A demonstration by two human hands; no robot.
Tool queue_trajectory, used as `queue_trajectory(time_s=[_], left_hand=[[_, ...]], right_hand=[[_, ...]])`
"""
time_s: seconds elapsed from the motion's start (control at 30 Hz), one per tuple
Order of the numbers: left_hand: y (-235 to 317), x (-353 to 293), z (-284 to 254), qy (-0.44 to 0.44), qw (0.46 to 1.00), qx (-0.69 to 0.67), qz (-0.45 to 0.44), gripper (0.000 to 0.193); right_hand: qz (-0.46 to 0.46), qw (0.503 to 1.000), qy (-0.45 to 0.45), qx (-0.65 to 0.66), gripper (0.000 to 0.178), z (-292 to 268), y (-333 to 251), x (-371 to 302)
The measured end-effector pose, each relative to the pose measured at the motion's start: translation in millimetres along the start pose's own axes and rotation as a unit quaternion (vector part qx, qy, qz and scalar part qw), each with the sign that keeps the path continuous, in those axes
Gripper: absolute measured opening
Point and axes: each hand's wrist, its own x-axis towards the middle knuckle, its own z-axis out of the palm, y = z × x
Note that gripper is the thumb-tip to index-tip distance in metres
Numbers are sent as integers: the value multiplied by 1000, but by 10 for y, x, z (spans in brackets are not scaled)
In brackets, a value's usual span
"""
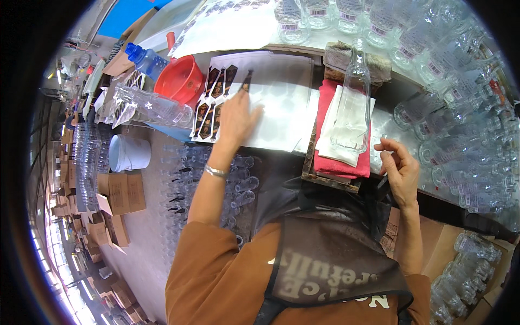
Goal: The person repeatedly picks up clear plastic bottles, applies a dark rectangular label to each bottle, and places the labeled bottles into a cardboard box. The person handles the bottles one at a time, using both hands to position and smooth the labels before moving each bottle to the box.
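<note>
My left hand (236, 122) reaches over a white sheet of labels (281, 116), a little blurred by motion. Its fingertips are closed on a dark bottle-shaped label (247, 81). More black-and-gold labels (206, 120) are on the sheet's left part. To the right, a clear glass bottle (353, 103) lies on a white cloth (342, 142) over a red towel (356, 168), its neck on a rolled grey cloth (381, 67). Just right of the bottle's base is my right hand (401, 170), fingers loosely bent and apart, with nothing visible in them.
Many clear bottles (428, 65) crowd the table's back and right side. At left are a red plastic scoop (179, 81), a blue-capped bottle (146, 62) and a wrapped clear bottle (151, 105). Below stand a white bucket (129, 153), cartons (127, 194) and rows of bottles (244, 184).
</note>
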Motion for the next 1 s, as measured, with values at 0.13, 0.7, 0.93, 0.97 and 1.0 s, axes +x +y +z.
queue_trajectory(time_s=[0.13,0.7,0.93,0.97,1.0], left_hand=[[403,-665,-33,37,994,-10,103,64],[819,-302,-443,-18,771,-625,-120,16],[1794,239,-683,111,897,-279,325,13],[1849,198,-696,99,906,-237,336,15],[1878,147,-704,91,910,-218,342,15]], right_hand=[[60,998,9,-10,28,1,26,-72],[52,996,73,16,23,-123,-75,-75],[24,998,34,-46,24,-122,-111,22],[17,998,32,-43,24,-122,-119,33],[29,998,29,-41,24,-120,-129,46]])
